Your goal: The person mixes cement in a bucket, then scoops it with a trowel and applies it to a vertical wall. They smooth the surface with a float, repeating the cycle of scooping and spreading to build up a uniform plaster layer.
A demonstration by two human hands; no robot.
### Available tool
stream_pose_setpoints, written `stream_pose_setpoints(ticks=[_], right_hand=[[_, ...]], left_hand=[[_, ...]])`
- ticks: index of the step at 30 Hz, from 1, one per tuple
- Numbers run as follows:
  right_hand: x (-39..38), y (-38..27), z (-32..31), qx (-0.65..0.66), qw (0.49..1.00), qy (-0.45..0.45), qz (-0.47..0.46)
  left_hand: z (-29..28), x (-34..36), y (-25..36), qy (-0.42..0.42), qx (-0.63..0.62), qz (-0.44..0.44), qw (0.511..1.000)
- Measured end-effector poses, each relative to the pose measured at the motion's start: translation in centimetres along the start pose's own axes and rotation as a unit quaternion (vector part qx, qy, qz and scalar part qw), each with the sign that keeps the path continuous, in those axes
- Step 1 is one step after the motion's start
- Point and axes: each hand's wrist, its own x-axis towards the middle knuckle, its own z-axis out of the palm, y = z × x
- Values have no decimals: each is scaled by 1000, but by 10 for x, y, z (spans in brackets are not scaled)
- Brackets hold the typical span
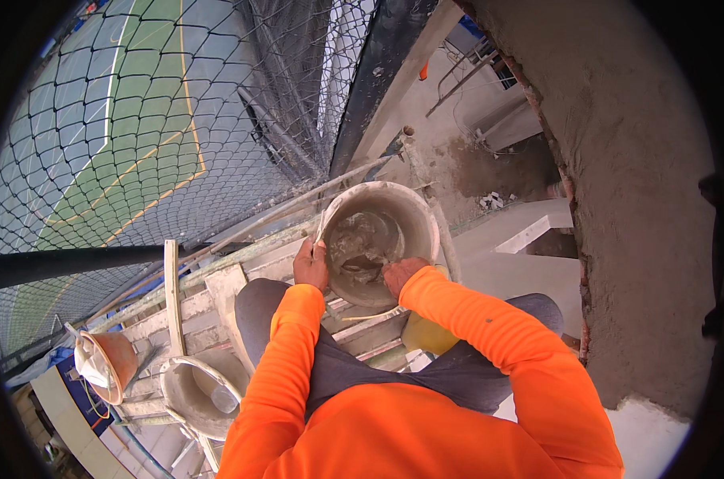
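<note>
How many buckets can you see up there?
3. One grey bucket between the left hand and right hand, one grey bucket lower left, one orange bucket beside it. Others may be hidden.

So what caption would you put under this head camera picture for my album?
Left hand steadies a mortar bucket's rim while the right hand reaches inside, high on scaffold planks.

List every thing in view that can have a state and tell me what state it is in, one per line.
Grey bucket: upright, open, wet grey mortar inside.
Left hand: gripping the bucket's rim.
Right hand: reaching into the bucket, fingers partly hidden.
Second bucket: upright, open, mortar-crusted, on the planks.
Orange bucket: tipped on its side, pale lining showing.
Safety net: stretched taut beside the scaffold.
Plastered wall: rough coat, brick edge exposed.
</note>
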Motion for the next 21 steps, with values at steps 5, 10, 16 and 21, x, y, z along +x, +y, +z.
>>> stream_pose_setpoints(ticks=[5,10,16,21], right_hand=[[52,12,11,-52,997,59,7],[71,26,-18,-63,994,62,58],[66,40,-31,-38,989,57,134],[39,53,-41,-61,983,81,151]], left_hand=[[-4,-2,3,-43,49,-119,991],[-1,-2,6,0,62,-28,998],[1,-3,1,-10,19,-31,999],[0,-2,-1,-29,-3,-47,998]])
